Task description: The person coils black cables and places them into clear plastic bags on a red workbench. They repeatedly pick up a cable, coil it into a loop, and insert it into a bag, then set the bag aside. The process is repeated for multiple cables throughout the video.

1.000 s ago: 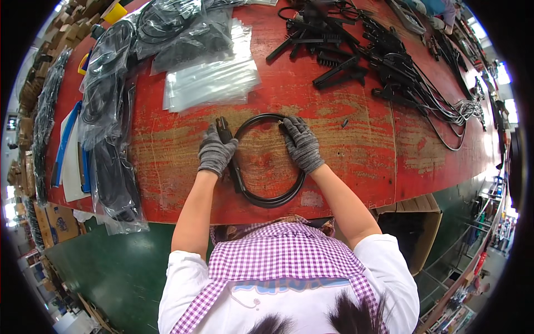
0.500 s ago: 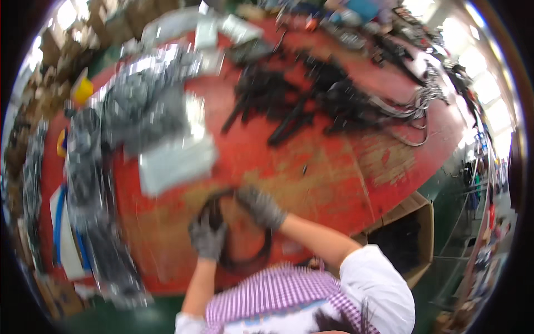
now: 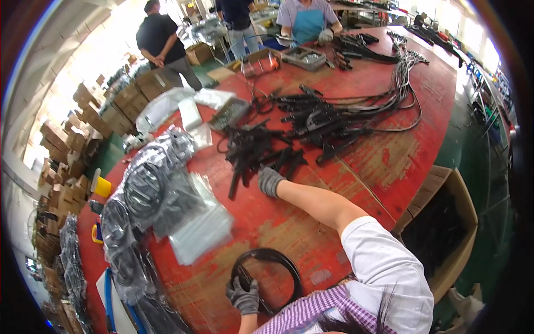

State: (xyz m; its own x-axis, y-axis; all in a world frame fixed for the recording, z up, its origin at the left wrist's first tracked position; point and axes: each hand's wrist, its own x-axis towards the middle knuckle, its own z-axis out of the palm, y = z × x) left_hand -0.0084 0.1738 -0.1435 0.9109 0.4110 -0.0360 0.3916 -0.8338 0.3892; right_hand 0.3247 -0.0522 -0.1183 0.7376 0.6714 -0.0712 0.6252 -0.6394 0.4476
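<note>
At the table's near edge, the gloved left hand (image 3: 243,296) clenches its fingers (image 3: 251,289) on the coiled black cable (image 3: 272,267). The gloved right hand (image 3: 271,181) reaches the black parts pile (image 3: 261,151), fingers curled; grasp unclear. An open cardboard box (image 3: 459,222) at the right edge holds dark parts.

Grey knit gloves on both hands (image 3: 271,181), white short sleeve, purple-checked shirt

Bright daylight blows out the upper left; fisheye edges bend, slightly blurred.
</note>
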